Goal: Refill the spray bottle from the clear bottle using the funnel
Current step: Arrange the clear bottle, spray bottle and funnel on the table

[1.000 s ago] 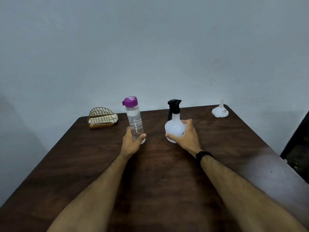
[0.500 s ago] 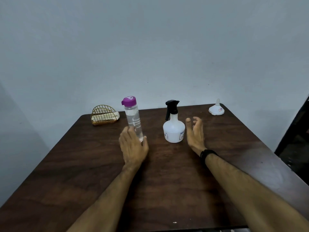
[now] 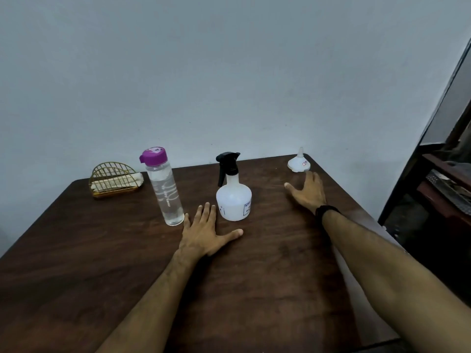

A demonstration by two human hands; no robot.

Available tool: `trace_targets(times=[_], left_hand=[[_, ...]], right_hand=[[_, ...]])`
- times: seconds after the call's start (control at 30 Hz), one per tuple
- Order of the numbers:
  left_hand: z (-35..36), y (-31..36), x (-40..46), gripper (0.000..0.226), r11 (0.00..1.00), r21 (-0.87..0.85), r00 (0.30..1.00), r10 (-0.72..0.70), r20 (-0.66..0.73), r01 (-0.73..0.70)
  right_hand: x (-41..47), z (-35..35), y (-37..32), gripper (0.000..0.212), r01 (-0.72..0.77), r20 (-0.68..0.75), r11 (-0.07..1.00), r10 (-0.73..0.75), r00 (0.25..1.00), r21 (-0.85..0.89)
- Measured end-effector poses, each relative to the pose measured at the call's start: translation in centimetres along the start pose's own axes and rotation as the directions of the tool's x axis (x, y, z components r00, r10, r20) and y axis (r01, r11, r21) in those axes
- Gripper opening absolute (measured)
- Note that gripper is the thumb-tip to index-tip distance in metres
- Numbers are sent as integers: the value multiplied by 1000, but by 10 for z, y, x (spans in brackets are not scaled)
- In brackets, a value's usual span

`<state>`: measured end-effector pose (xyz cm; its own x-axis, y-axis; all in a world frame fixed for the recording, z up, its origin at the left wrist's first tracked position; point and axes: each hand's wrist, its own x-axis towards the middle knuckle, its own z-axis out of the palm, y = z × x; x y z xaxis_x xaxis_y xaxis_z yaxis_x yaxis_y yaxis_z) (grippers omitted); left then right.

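Head view: one wide frame of a dark wooden table (image 3: 254, 289) against a pale wall, both forearms reaching in.
Left hand (image 3: 206, 231): lies flat, fingers spread and straight, holding nothing. It sits between the clear bottle and the spray bottle, just in front of both. A second ago it was wrapped round the foot of the clear bottle; that hold has been given up.
Right hand (image 3: 307, 191): fingers extended and loosely splayed, holding nothing, a dark band on the wrist. A second ago it cupped the spray bottle; it has since let go and travelled toward the far right corner, fingertips now near the funnel but not touching it.
Clear bottle (image 3: 163, 186): upright, purple cap on, clear liquid inside (level hard to read), standing free at left centre.
Spray bottle (image 3: 233, 197): upright at centre, white body, black trigger head still fitted, standing free just right of the clear bottle.
Funnel (image 3: 298, 163): white, mouth down and spout up, at the far right corner.
Wire holder (image 3: 113, 180): gold rack with folded pale cloth or paper, far left, apart from the work.
Finding: both bottles appear placed and released, and the reach suggests the funnel is being fetched next.
Outstanding: trigger head and purple cap both still on; nothing poured.
Risk: light funnel near the table edge could be nudged off.
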<state>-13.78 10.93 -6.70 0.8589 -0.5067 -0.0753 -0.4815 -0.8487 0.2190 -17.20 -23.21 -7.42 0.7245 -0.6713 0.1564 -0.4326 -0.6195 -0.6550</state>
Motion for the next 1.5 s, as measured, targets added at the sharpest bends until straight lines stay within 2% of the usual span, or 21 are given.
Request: trace_targets(times=[0.07, 0.13, 0.23, 0.37, 0.43, 0.5, 0.57, 0.67, 0.77, 1.13, 1.37, 1.43, 1.5], left_hand=[[2, -1, 1, 131, 1000, 8, 1000, 2, -7, -2], [3, -1, 7, 130, 1000, 7, 1000, -3, -24, 3], [2, -1, 12, 130, 1000, 16, 1000, 8, -16, -8], [3, -2, 15, 128, 1000, 23, 1000, 6, -11, -5], [2, -2, 13, 127, 1000, 16, 1000, 3, -10, -3], [1, -1, 13, 127, 1000, 10, 1000, 7, -3, -7], [0, -2, 13, 127, 1000, 8, 1000, 4, 12, -4], [0, -1, 13, 127, 1000, 5, 1000, 4, 2, -4], [1, -1, 11, 128, 1000, 6, 1000, 4, -12, -4], [-2, 0, 8, 131, 999, -34, 1000, -7, -15, 7], [-8, 0, 0, 126, 997, -80, 998, -16, -59, 11], [-8, 0, -4, 121, 994, -105, 996, -22, -92, 12], [-5, -3, -7, 109, 987, -162, 991, -17, -130, -5]], right_hand=[[17, 3, -3, 109, -57, -20, 995, 59, 998, 84], [37, 8, -6, 112, -75, -38, 989, 80, 996, 126], [60, 13, -11, 109, -73, -76, 987, 84, 994, 141], [88, 16, -15, 116, -109, -57, 985, 117, 991, 130], [101, 18, -15, 105, -102, -45, 990, 107, 993, 96], [105, 19, -14, 85, -76, -34, 996, 77, 996, 36], [98, 23, -15, 74, -36, -18, 998, 37, 999, 57], [75, 17, -18, 73, 1, 18, 992, -3, 1000, 124], [53, 13, -21, 65, 61, 60, 993, -67, 996, 97], [-58, 7, -22, 66, 247, 167, 964, -261, 951, 101], [-87, 4, -22, 77, 289, 155, 954, -298, 942, 82], [-91, 2, -25, 90, 299, 87, 947, -310, 947, 117], [-97, -1, -29, 94, 371, -44, 920, -368, 929, 129]])
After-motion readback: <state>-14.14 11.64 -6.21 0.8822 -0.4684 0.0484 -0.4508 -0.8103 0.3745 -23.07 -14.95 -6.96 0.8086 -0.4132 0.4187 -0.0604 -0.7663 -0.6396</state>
